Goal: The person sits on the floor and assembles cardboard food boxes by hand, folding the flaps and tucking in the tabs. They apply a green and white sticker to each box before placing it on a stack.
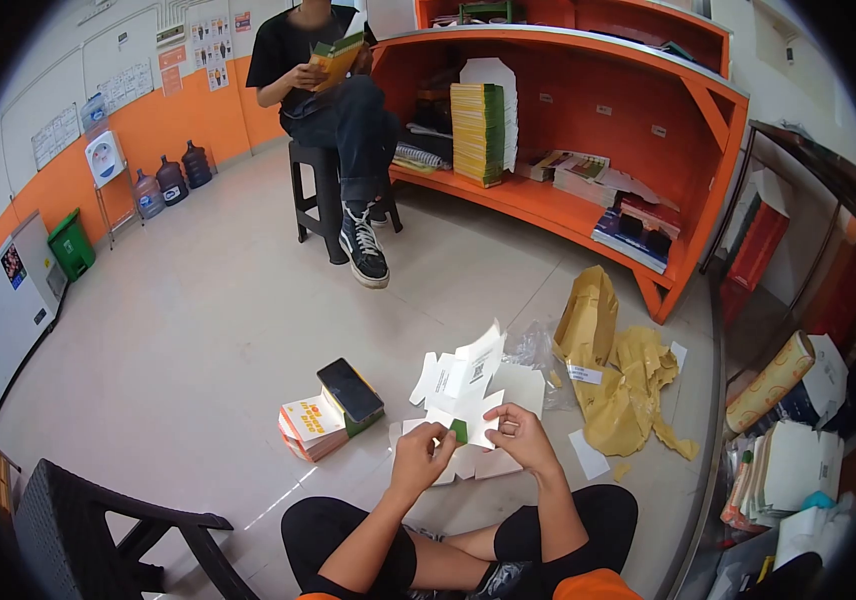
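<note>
Both of my hands hold a white die-cut carton sheet (465,372) in front of my crossed legs. My left hand (422,458) pinches its left edge, beside a small green flap (459,431). On the right edge, my right hand (520,438) grips a white flap between thumb and fingers. The sheet is partly folded, with its upper part standing up and small print on it. More white sheets (520,386) lie on the floor beneath it. To the left, a stack of printed cartons (312,424) lies with a black phone (350,389) resting on the green part.
Torn brown paper (608,385) and clear plastic (535,350) lie at the right. Ahead, a person (333,110) sits on a black stool, holding a yellow-green carton, beside an orange shelf (568,215). A black stool (68,520) stands at lower left; stacked goods (783,465) are far right.
</note>
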Action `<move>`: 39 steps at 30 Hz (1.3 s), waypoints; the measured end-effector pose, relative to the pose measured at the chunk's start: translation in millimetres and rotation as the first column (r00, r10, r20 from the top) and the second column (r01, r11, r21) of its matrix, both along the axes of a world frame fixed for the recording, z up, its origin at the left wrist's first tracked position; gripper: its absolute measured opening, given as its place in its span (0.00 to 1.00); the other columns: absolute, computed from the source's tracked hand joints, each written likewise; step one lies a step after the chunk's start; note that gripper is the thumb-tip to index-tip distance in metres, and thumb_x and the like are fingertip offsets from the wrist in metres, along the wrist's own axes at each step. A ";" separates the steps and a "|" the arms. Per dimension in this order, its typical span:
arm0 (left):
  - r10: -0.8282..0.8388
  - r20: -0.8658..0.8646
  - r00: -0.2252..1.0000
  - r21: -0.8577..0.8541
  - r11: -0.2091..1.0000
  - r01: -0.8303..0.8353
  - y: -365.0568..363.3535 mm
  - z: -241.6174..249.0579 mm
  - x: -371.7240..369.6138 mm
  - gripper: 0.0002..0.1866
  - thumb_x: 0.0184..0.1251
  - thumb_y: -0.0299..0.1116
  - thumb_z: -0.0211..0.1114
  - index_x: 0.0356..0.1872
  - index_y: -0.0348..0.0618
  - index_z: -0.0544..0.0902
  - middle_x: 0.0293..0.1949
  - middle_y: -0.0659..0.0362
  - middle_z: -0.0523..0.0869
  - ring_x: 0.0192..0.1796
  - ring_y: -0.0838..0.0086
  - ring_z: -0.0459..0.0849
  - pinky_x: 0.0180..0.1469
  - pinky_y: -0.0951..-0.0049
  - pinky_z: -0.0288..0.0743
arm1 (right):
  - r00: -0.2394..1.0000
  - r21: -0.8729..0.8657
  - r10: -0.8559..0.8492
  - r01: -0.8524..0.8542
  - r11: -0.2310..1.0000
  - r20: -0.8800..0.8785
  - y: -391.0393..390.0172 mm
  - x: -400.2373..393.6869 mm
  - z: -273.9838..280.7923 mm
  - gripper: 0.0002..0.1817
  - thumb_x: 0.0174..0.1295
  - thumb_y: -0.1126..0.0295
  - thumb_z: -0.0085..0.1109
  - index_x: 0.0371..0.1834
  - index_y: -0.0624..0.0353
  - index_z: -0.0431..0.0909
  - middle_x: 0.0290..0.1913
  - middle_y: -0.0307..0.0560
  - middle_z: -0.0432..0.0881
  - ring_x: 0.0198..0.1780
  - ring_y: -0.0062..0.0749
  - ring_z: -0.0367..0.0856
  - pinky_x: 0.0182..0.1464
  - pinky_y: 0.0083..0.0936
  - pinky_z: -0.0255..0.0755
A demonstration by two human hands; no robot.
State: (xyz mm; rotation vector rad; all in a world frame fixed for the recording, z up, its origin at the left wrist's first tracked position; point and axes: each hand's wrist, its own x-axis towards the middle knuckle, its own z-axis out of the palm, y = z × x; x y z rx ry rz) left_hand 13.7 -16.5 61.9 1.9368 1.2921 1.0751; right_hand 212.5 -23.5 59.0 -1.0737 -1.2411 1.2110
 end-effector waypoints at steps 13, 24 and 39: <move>-0.073 0.641 0.764 -0.449 0.772 0.450 8.2 -25.2 1.3 0.13 0.63 0.29 0.67 0.44 0.30 0.82 0.38 0.57 0.86 0.39 0.77 0.84 0.44 0.80 0.79 | 0.989 -0.090 -0.146 0.146 0.985 0.010 1.4 -18.1 -7.0 0.30 0.56 0.80 0.64 0.59 0.61 0.57 0.30 0.49 0.81 0.32 0.27 0.82 0.31 0.23 0.82; 0.174 0.835 0.522 -0.502 0.630 0.593 9.8 -33.8 5.6 0.09 0.64 0.25 0.65 0.43 0.33 0.83 0.44 0.54 0.85 0.48 0.72 0.83 0.60 0.70 0.76 | 0.834 0.262 -0.352 0.258 0.930 0.425 -13.4 -39.7 24.0 0.28 0.52 0.78 0.65 0.54 0.59 0.60 0.26 0.46 0.81 0.30 0.30 0.83 0.31 0.24 0.79; 0.172 0.859 0.482 -0.437 0.736 0.517 8.4 -15.1 -0.1 0.16 0.62 0.23 0.67 0.51 0.36 0.77 0.42 0.54 0.85 0.45 0.74 0.84 0.55 0.75 0.79 | 0.964 0.221 -0.192 0.150 0.964 0.185 -3.5 -39.6 2.3 0.10 0.54 0.78 0.67 0.38 0.66 0.77 0.34 0.45 0.84 0.38 0.24 0.83 0.43 0.20 0.77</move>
